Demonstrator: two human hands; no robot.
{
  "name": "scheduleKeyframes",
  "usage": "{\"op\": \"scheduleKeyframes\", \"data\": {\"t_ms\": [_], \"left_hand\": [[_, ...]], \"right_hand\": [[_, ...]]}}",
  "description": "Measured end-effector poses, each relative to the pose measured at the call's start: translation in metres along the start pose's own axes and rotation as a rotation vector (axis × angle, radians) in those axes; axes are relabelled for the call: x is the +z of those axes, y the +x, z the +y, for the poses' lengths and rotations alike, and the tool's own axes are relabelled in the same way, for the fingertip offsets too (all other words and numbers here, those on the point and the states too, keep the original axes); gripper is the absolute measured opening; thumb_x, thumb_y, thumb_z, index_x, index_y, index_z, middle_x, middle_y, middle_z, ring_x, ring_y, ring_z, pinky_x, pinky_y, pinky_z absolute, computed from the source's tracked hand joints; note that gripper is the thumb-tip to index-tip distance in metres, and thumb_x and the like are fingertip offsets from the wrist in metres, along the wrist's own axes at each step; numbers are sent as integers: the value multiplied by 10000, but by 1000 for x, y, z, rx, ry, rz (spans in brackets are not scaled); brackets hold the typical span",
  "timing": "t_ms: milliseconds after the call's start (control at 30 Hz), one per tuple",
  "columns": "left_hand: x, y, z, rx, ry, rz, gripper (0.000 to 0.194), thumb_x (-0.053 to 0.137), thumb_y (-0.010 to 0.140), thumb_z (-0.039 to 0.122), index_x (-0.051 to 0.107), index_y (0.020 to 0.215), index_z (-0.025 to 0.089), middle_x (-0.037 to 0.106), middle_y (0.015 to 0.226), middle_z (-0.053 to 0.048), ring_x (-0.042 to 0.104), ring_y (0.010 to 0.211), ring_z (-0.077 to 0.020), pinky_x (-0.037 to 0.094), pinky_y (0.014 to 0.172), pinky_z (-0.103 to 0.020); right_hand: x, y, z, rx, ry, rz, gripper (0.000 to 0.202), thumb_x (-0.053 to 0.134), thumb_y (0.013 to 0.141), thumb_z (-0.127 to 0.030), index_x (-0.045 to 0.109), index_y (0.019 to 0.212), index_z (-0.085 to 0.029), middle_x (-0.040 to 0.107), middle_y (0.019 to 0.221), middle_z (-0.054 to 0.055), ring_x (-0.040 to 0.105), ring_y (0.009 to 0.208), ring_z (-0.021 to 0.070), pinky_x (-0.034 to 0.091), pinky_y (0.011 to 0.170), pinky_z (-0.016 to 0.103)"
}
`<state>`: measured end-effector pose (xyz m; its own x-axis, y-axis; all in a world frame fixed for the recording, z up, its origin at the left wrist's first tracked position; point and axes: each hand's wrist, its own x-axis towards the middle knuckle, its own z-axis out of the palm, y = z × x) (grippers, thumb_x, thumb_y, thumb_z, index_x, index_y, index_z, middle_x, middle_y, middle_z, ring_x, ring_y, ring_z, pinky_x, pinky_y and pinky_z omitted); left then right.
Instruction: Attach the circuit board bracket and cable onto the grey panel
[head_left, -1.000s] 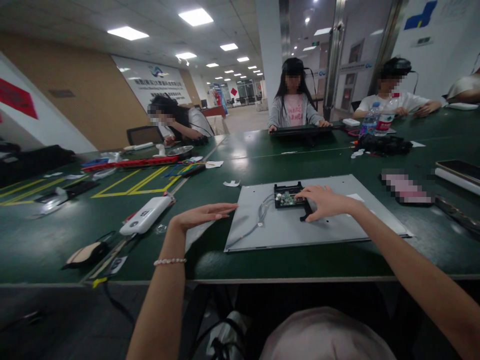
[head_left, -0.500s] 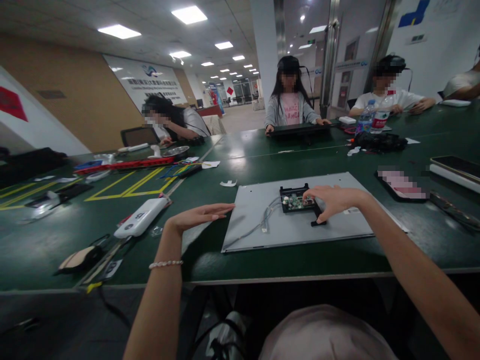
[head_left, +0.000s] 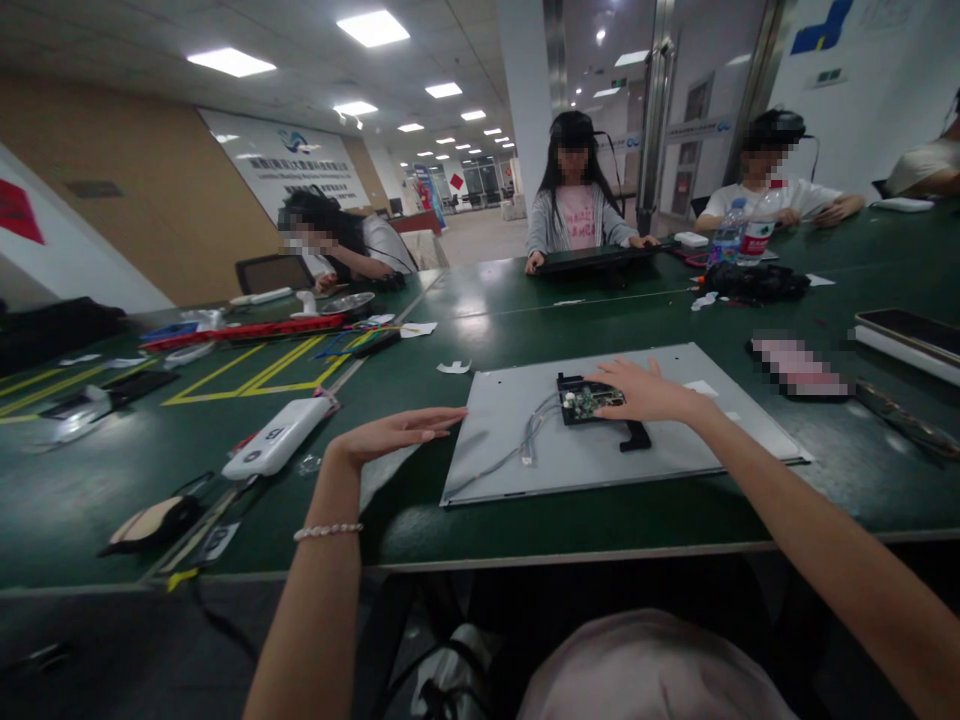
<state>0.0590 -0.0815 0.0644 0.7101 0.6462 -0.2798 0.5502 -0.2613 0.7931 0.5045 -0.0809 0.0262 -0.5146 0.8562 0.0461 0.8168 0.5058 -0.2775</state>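
Landmark: flat grey panel (head_left: 570, 468), lying on the green table (head_left: 480, 535) near its front edge; notes run left to right.

Well left of panel, tan-and-black object (head_left: 154, 522); then white oblong device (head_left: 277, 438), dark mark on top, also left of panel; beaded bracelet (head_left: 328, 531) on left wrist; left hand (head_left: 397, 432) at panel's left edge, fingers released, stretched out together, holding nothing; fingertip contact with that edge, cannot tell.

On panel: grey cable (head_left: 529, 438) running from the lower-left corner towards green circuit board (head_left: 581, 404), which sits in black bracket (head_left: 636, 437) about mid-panel; right hand (head_left: 645, 390) over the board's right part, fingers spread and bent, neither clenched nor fully flat; whether they grasp board or bracket, cannot tell.

Beyond panel, across the table, a person (head_left: 577, 215) with both hands at dark flat object (head_left: 596, 262); right of panel, pink-topped object (head_left: 799, 366), partly pixelated; farther back, two bottles (head_left: 757, 238).
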Motion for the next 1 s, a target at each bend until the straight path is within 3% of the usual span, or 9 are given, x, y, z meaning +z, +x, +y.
{"op": "scheduleKeyframes", "data": {"t_ms": [233,567,1000], "left_hand": [[-1,-1,0,6,27,1,618,486,924,490,359,1489,273,302,1566,-43,281,1422,-277,291,1136,-391],[0,0,-1,-2,-27,-1,638,518,907,517,374,1480,275,291,1570,-41,258,1434,-269,268,1147,-384],[0,-1,2,10,-27,-16,642,511,913,519,362,1486,271,277,1574,-49,236,1441,-280,255,1154,-411]], "right_hand": [[7,5,0,-18,-24,11,768,444,808,-749,438,1445,-320,488,1453,75,272,1394,436,80,1068,757],[8,1,11,46,4,-33,803,449,794,-766,443,1447,-299,465,1470,78,313,1375,448,143,1069,750],[4,0,14,117,3,-61,856,468,768,-779,382,1481,-313,475,1461,97,270,1391,461,52,1035,794]]}}
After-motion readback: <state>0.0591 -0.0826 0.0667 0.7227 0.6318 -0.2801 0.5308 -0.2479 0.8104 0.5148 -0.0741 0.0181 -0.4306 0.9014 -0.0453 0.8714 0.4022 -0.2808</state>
